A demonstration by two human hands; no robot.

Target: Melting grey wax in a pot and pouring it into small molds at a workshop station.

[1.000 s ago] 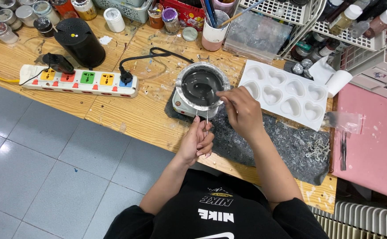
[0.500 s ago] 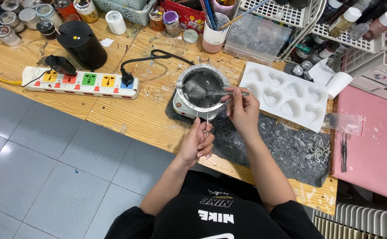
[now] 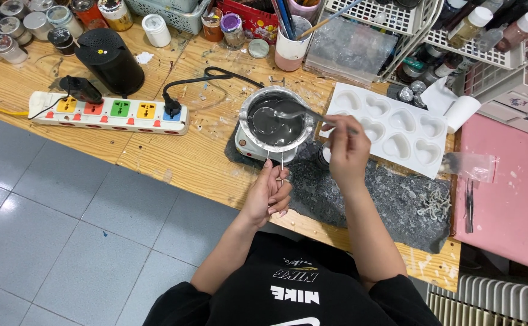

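Observation:
A small metal pot [image 3: 258, 131] with dark liquid sits on a white hot plate [image 3: 246, 147] at the middle of the wooden bench. My left hand [image 3: 270, 193] grips the pot's thin wire handle [image 3: 281, 163] at the front edge. My right hand [image 3: 347, 151] holds a metal spoon [image 3: 288, 110], its bowl resting in the liquid. A white silicone mould with heart cavities [image 3: 391, 130] lies just right of the pot, partly behind my right hand.
A dark speckled mat [image 3: 384, 205] lies under the hot plate. A white power strip with coloured sockets [image 3: 107, 111] and a black cylinder [image 3: 110, 60] are at the left. Jars, cups and wire baskets line the back. A pink board [image 3: 508, 193] lies at the right.
My right hand has moved from over the pot out to its right, drawing the spoon with it so the liquid shows. My left hand stays on the handle.

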